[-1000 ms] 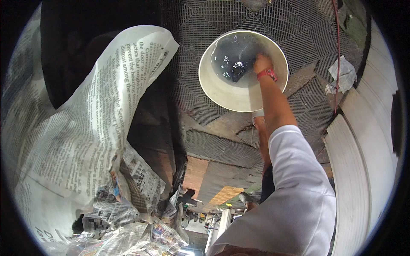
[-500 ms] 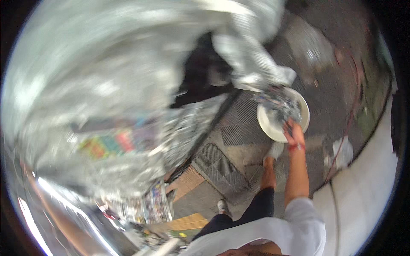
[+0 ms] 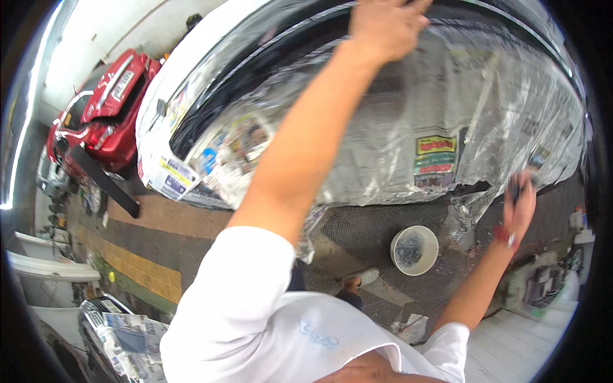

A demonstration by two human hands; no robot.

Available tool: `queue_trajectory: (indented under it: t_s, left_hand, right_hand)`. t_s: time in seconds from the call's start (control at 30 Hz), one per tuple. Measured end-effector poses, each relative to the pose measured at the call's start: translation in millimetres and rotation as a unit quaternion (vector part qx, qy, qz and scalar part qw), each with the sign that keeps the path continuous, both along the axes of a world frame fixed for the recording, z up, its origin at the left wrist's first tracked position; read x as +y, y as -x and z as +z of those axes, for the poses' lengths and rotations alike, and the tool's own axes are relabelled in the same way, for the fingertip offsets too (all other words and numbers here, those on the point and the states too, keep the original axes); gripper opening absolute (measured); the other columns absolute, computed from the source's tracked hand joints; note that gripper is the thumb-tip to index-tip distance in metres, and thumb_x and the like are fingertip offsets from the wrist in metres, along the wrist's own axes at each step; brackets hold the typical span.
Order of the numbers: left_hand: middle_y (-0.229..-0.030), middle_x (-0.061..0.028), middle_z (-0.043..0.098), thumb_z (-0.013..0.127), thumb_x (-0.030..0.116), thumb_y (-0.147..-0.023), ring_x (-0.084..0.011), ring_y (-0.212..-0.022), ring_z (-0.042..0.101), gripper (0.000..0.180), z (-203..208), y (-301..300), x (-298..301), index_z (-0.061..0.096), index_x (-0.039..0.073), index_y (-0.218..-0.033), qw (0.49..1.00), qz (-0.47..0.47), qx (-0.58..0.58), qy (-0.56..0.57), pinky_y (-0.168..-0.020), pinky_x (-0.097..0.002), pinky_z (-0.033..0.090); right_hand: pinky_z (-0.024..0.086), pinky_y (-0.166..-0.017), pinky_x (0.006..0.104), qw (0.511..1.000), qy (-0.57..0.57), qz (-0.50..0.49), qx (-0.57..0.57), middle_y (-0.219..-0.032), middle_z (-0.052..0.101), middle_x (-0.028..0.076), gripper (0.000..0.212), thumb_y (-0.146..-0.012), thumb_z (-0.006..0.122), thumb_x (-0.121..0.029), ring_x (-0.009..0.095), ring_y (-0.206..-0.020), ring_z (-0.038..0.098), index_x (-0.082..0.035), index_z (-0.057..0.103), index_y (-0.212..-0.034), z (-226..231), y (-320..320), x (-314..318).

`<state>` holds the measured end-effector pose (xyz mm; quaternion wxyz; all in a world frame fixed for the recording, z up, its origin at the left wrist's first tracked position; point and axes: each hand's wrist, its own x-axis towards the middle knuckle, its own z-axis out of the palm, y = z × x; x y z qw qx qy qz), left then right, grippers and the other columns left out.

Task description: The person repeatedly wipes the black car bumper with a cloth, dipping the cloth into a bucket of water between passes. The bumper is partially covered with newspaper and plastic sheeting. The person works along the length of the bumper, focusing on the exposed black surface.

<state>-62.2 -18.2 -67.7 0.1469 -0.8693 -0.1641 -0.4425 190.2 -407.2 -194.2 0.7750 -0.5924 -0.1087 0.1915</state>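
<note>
Both hands have risen from the bucket (image 3: 414,250): left hand (image 3: 384,25) flat on newspaper (image 3: 408,147), right hand (image 3: 520,207) gripping something dark.

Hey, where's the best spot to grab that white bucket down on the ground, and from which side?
Grip the white bucket by its rim, coming from straight above: it stands upright with its mouth open, and the rim is bare all round. No handle is visible. Dark contents fill the middle, so a pinch over the edge seems safest.

Left hand (image 3: 383,25) raised high, fingers spread; right hand (image 3: 520,207) lifted, fingers curled.
</note>
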Motion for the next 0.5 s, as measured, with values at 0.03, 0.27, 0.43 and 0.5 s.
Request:
queue_trajectory:
  t_s: [0.03,0.27,0.43,0.5]
  left_hand:
    - [-0.165,-0.0180,0.053,0.054,0.037,-0.110,-0.0426,-0.152,0.048,0.053,9.5,12.0,11.0,0.060,0.010,-0.155,0.998,-0.051,-0.016,0.021,-0.126,-0.0677,0.030]
    - [-0.175,-0.0079,0.045,0.059,0.036,-0.112,-0.0346,-0.164,0.036,0.054,-41.0,180.3,33.4,0.052,0.032,-0.166,0.997,0.016,-0.032,0.067,-0.135,-0.0561,0.025]
    - [-0.177,-0.0101,0.040,0.062,0.037,-0.111,-0.0360,-0.163,0.038,0.061,-78.9,338.5,40.4,0.044,0.034,-0.170,0.972,0.091,0.133,0.170,-0.133,-0.0593,0.028]
    - [-0.178,-0.0089,0.039,0.063,0.037,-0.110,-0.0354,-0.163,0.037,0.063,-97.3,395.6,41.4,0.044,0.035,-0.170,0.981,0.088,0.081,0.151,-0.134,-0.0592,0.028]
  right_hand:
    - [0.047,-0.080,0.0325,0.978,-0.049,0.168,-0.114,-0.095,0.061,-0.002,0.019,-0.112,0.057,-0.021,0.011,-0.095,0.061,-0.017,0.056,-0.094,19.7,-29.7,35.8]
    - [0.058,-0.099,0.0473,0.671,0.191,0.114,-0.708,-0.115,0.079,0.027,0.039,-0.097,0.059,-0.019,0.043,-0.110,0.076,0.003,0.077,-0.124,191.8,262.4,333.6]
    - [0.060,-0.095,0.0460,0.599,0.160,0.253,-0.743,-0.113,0.079,0.026,0.046,-0.094,0.055,0.000,0.040,-0.109,0.077,-0.004,0.075,-0.134,188.5,454.9,368.0]
    - [0.065,-0.088,0.0417,0.677,0.180,0.337,-0.629,-0.118,0.079,0.018,0.046,-0.097,0.053,0.000,0.031,-0.106,0.077,-0.007,0.074,-0.137,197.0,489.0,366.1]
